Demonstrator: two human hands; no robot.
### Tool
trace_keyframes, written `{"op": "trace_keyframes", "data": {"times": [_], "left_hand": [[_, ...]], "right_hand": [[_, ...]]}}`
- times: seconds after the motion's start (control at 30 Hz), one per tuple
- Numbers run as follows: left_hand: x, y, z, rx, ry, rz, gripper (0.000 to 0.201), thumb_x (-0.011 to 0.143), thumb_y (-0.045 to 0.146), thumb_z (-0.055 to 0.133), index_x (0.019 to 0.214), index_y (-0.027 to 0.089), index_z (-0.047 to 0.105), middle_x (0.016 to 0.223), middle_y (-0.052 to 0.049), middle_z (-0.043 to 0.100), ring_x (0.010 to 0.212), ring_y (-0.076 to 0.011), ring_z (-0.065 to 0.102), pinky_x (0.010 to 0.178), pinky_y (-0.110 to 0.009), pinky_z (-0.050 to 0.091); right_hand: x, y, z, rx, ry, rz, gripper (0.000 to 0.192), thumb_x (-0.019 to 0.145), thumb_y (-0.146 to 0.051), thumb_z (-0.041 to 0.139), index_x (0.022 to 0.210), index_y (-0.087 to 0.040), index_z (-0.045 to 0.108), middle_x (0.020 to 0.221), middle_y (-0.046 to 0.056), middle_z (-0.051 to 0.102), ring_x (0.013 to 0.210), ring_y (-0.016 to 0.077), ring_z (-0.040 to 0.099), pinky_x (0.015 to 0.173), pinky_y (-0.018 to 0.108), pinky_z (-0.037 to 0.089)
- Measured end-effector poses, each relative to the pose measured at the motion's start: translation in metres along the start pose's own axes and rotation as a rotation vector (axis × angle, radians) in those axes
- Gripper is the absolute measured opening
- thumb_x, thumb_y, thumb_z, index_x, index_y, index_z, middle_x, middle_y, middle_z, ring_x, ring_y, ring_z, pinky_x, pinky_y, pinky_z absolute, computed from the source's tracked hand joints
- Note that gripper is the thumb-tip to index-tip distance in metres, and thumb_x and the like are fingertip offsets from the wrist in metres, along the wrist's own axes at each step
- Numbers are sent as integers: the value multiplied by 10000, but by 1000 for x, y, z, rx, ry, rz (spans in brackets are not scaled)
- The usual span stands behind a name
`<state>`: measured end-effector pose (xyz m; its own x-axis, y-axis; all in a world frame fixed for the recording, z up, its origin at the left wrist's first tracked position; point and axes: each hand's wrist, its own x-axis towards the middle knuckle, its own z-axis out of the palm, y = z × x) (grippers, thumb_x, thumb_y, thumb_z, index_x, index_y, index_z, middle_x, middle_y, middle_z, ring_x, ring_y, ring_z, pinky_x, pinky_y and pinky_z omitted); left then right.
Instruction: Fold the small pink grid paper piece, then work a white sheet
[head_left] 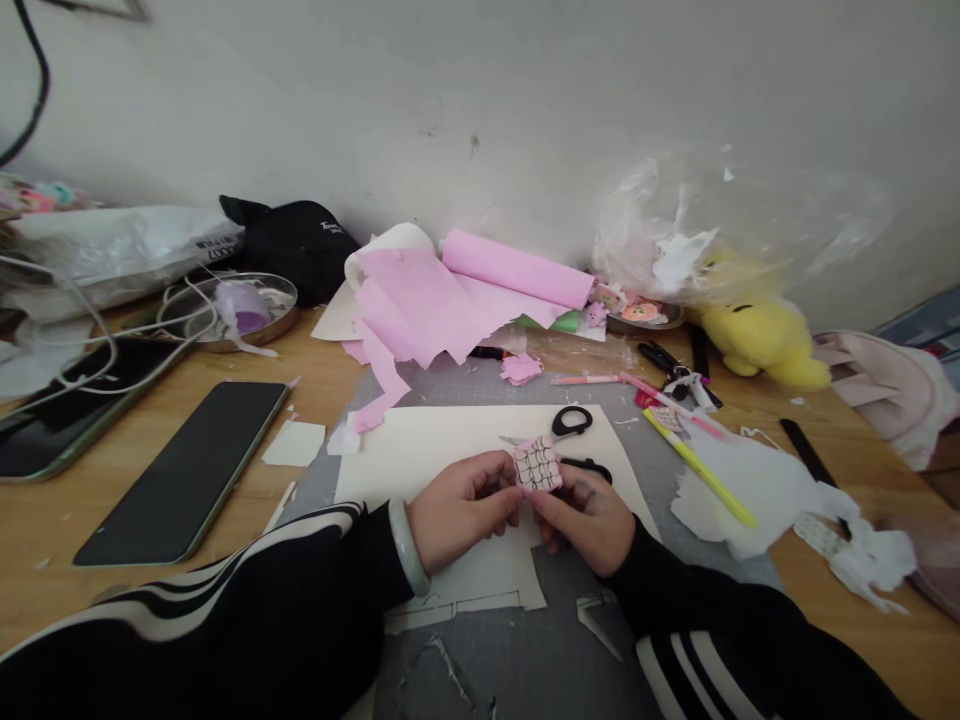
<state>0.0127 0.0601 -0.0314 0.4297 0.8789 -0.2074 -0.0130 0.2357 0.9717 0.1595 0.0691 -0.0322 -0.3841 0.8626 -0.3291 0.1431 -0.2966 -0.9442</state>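
Note:
Between both hands is a small square paper piece (538, 465) with a black grid drawn on it and pink edges. My left hand (469, 508) pinches its lower left corner, and my right hand (585, 512) pinches the lower right side. Just behind it lie scissors (572, 420) with black handles, partly hidden by the piece and my right hand. Under the hands is a large white paper sheet (427, 440), its near edge cut unevenly and marked with drawn lines. The sheet rests on a grey cutting mat (540, 660).
Pink paper (420, 300) and its roll (517, 268) lie at the back. A phone (187, 475) is at left. To the right are a yellow marker (701, 470), white paper scraps (757, 500) and a yellow plush toy (757, 335). A metal dish (277, 320) stands back left.

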Motion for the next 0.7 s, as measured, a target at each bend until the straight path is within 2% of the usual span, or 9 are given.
{"op": "trace_keyframes", "data": {"times": [0.7], "left_hand": [[1,0,0,5,7,-21,150,711,279,480,695,134,445,527,45,430,452,-56,392,407,-170,302]], "right_hand": [[1,5,-1,40,-24,0,253,605,-375,556,648,-143,463,487,-56,444,343,28,409,320,156,357]]}}
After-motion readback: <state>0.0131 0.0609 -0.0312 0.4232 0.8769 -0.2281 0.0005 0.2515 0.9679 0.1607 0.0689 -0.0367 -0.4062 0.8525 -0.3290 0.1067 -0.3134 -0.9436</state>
